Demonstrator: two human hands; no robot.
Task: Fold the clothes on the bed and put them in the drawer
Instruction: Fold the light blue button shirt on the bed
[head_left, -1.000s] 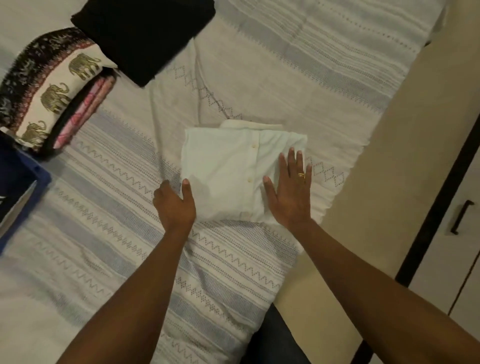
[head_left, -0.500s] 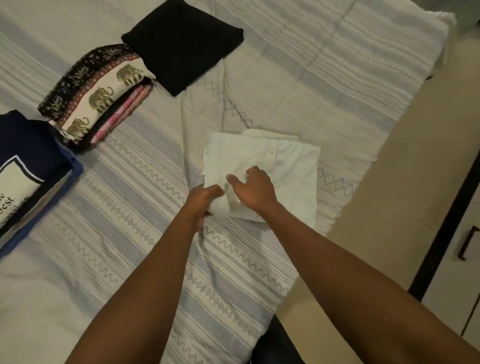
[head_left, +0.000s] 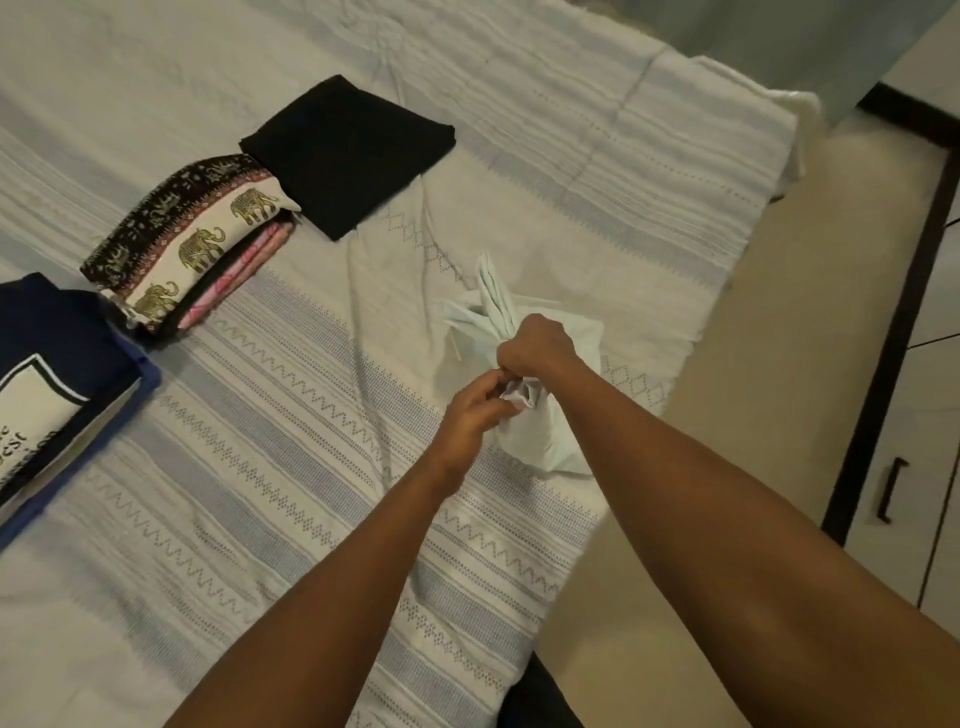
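Note:
The folded white shirt (head_left: 535, 441) is lifted off the striped bed cover (head_left: 291, 467) near the bed's right edge, bunched and hanging. My right hand (head_left: 537, 343) grips it from above, fingers curled round the cloth. My left hand (head_left: 475, 410) pinches its near edge just below the right hand. Folded clothes lie on the bed to the left: a black garment (head_left: 348, 150), an elephant-print garment (head_left: 187, 244) on top of a pink one, and a navy shirt with white print (head_left: 47, 374).
Beige floor (head_left: 779, 312) runs along the bed's right side. A white cabinet with a dark frame and a dark handle (head_left: 891, 488) stands at the right edge of view. The bed's far corner (head_left: 784, 119) is at the upper right.
The shirt lay flat under both hands one second ago. Both hands then gathered its near edge and lifted it, so it now hangs bunched. The view has shifted up and right.

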